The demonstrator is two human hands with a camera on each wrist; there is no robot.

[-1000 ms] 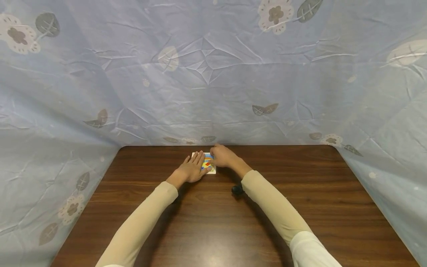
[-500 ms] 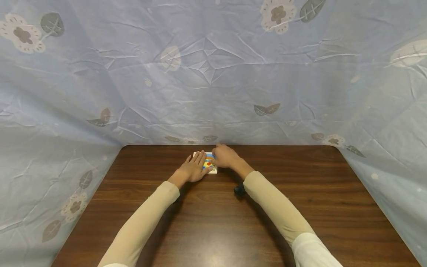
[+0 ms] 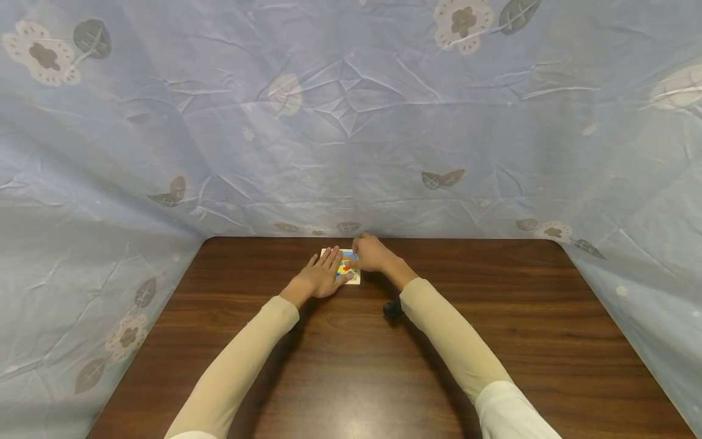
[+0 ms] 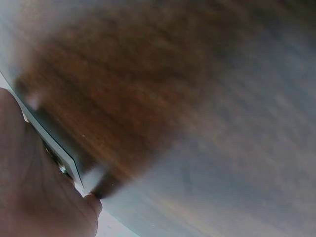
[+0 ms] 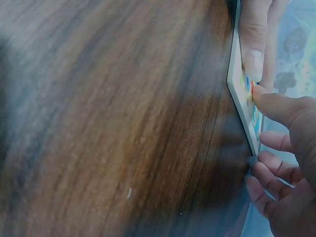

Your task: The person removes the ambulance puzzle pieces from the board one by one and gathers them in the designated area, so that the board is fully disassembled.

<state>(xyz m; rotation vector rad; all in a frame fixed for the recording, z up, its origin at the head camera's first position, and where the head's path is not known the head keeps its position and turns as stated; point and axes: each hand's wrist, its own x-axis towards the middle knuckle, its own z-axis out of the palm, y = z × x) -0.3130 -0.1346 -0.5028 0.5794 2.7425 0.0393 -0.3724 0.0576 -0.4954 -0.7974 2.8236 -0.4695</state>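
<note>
My left hand [image 3: 320, 277], fingers straight, resting on left part of picture board [image 3: 345, 269], board near table's [image 3: 329, 341] far edge, my right hand [image 3: 374, 253] at board's right, thumb touching its face, whether this grip pinches, can't tell.

brown wood table [image 3: 526, 341] | wrinkled floral cloth [image 3: 351, 164] behind | glare [image 3: 351, 421] nearside

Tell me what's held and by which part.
Can't tell: the right hand has fingers at the far right corner of the picture board; the left hand rests on it.
</note>
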